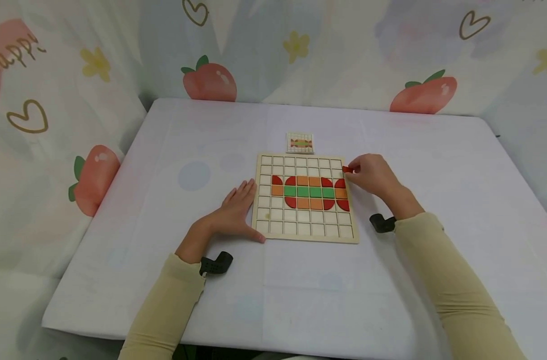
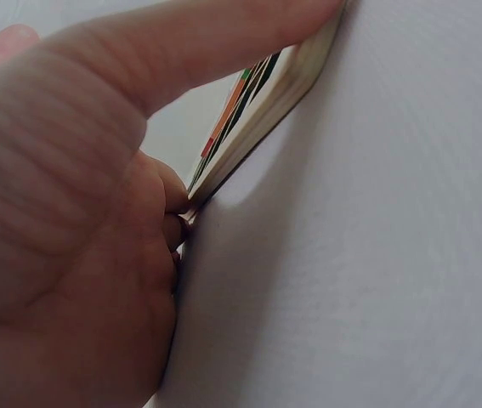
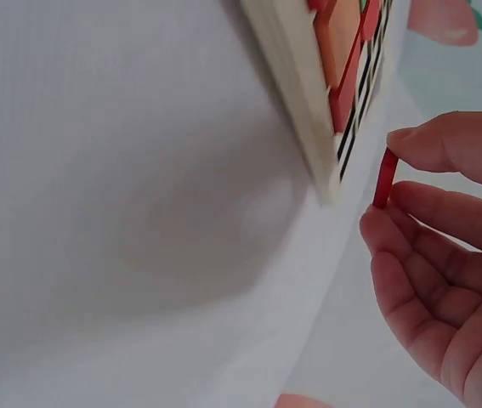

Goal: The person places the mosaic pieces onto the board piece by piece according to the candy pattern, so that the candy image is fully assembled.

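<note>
A square wooden grid board (image 1: 304, 229) lies on the table, with red rounded tiles, orange square tiles (image 1: 302, 180) and a row of green square tiles (image 1: 302, 192) in its middle rows. My left hand (image 1: 233, 212) rests at the board's left side, fingers extended along the edge and thumb at the near left corner. Between thumb and fingertips, my right hand (image 1: 373, 175) pinches a small red tile (image 3: 385, 178) just off the board's right edge, near its upper part. The tile is seen edge-on in the right wrist view, apart from the board.
Just beyond the board lies a small pattern card (image 1: 300, 143) showing a similar coloured design on a grid. A white cloth covers the table (image 1: 219, 310). Printed curtains (image 1: 336, 60) hang behind and at the sides. Each wrist wears a black device (image 1: 217, 263).
</note>
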A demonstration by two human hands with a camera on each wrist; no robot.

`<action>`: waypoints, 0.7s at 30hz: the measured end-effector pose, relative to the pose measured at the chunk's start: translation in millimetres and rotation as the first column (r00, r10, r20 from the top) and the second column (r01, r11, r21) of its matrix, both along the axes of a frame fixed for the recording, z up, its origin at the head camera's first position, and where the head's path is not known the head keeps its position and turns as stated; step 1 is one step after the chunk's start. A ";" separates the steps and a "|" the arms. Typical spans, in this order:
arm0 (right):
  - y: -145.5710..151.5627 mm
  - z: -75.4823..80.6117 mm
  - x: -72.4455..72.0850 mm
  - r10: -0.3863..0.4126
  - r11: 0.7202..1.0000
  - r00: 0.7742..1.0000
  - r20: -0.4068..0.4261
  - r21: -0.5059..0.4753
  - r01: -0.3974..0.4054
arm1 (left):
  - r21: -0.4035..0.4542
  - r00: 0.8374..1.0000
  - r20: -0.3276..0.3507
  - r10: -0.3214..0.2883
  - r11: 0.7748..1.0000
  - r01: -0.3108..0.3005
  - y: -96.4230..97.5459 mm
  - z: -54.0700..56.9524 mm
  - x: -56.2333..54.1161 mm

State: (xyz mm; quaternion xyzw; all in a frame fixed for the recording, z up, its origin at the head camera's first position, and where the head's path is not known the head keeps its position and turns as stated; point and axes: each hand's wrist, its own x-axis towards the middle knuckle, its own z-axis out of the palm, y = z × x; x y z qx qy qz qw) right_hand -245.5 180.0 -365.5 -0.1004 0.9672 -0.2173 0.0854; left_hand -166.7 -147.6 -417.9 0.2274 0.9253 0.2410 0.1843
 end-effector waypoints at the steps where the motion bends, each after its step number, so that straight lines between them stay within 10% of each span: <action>1: -2.5 0.7 1.5 0.015 1.000 1.000 -0.001 0.002 -0.015 | -0.003 1.000 0.001 0.002 1.000 -0.002 0.1 0.1 0.1; 11: -28.6 1.7 10.6 0.230 0.973 0.971 -0.059 -0.005 -0.231 | 0.008 1.000 0.013 0.005 1.000 -0.005 1.3 1.5 0.9; 21: -43.8 -0.4 18.9 0.460 0.884 0.870 -0.180 -0.002 -0.468 | -0.006 1.000 0.006 0.004 1.000 -0.004 1.1 1.2 1.4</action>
